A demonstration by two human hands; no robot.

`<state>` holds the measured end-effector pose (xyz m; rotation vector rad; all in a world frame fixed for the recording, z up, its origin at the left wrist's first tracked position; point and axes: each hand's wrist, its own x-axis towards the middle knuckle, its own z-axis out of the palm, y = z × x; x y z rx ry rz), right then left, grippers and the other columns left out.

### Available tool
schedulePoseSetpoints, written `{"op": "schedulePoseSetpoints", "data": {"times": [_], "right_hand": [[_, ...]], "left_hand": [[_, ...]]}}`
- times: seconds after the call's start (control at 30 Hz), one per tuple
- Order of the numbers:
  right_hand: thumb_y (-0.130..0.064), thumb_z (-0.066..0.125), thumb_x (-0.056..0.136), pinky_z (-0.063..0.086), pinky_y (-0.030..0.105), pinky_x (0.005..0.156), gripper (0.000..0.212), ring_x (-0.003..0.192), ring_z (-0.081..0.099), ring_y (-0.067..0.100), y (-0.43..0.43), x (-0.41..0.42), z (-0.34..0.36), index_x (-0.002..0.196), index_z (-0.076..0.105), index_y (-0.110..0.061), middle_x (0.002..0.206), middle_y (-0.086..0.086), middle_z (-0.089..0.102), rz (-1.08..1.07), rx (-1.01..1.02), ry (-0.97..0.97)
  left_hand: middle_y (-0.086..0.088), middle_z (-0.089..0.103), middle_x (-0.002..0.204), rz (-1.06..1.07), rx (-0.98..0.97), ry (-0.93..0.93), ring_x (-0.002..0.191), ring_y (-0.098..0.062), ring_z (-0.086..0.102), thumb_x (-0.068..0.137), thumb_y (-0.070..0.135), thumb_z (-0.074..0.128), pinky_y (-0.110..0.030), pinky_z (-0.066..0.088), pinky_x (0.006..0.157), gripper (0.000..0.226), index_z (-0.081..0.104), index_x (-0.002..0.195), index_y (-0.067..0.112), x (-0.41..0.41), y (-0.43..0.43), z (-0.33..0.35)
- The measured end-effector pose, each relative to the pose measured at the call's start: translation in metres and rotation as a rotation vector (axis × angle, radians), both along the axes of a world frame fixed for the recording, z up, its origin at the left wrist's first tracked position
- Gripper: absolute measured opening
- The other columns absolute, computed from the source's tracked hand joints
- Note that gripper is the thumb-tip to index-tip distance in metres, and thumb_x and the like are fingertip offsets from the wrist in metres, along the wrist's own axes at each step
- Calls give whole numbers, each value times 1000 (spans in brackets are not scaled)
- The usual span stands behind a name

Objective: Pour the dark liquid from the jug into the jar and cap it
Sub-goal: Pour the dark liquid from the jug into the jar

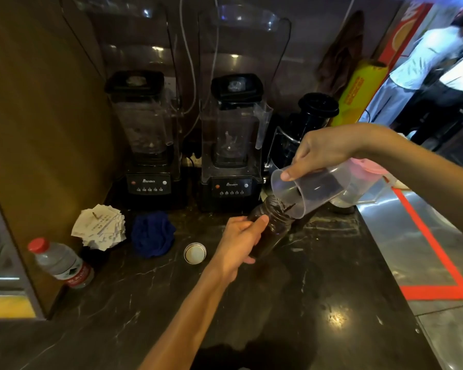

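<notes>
Left hand (241, 241): fingers and thumb curled round the lower body of the jar, gripping it.
Right hand (324, 153): fingers closed over the jug wall near its rim, holding it from above.
Jug (313, 193): clear plastic, tipped almost onto its side, lip just over the jar mouth.
Dark liquid (288, 206): a thin stream runs from the jug lip into the jar.
Jar (273, 225): uncapped, tilted toward the jug, contents dark; in front of the right blender, toward the counter's back edge.
Cap (195, 253): lies on the counter (278, 303), inner side up, left of the left hand, apart from the jar.
Back edge: two blenders (233, 142) side by side.
Left edge: blue cloth (153, 233), paper slips (99, 227), water bottle (60, 263).
</notes>
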<state>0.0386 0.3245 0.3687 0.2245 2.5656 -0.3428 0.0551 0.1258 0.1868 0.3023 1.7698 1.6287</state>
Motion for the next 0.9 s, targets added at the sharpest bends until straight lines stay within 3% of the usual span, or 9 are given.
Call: {"op": "schedulePoseSetpoints", "data": {"times": [0.07,0.13,0.3,0.5,0.7,0.9], "right_hand": [[-75,61,71,43,29,69,69,69,58,16,-4,-4,0,73,70,-7,68,4,64,19,65,-24],[-70,62,78,40,26,63,57,63,53,14,-7,-8,0,65,67,-15,57,-5,55,36,107,-23],[-66,62,83,36,24,57,54,56,51,9,-14,-15,-4,58,64,-19,39,-16,54,65,194,-20],[-63,64,84,32,26,53,52,53,47,8,-24,-22,-7,52,60,-21,49,-9,50,106,286,-10],[-65,65,82,33,25,54,53,52,47,7,-24,-24,-5,50,61,-22,34,-20,49,109,284,-17],[-65,66,81,34,26,55,54,50,47,8,-24,-28,-4,50,60,-20,34,-17,49,116,284,-20]], "left_hand": [[-1,42,138,9,-4,-8,103,-9,59,95,51,58,-52,57,90,37,76,95,19,-1,4,0],[-1,42,137,22,-8,-22,103,-11,59,94,52,58,-53,57,90,39,76,98,16,-2,6,-1],[-5,44,137,18,-4,-22,101,-9,59,94,51,59,-53,57,89,35,71,79,22,-7,7,-4],[-11,52,133,13,13,-28,107,-17,62,95,50,58,-54,57,89,36,62,68,26,-10,10,-5],[-15,54,131,12,5,-30,109,-22,64,96,49,57,-56,56,90,31,62,75,26,-15,13,-5],[-4,58,106,23,9,-54,104,-19,63,95,49,59,-57,55,90,32,66,81,21,-21,17,-9]]}}
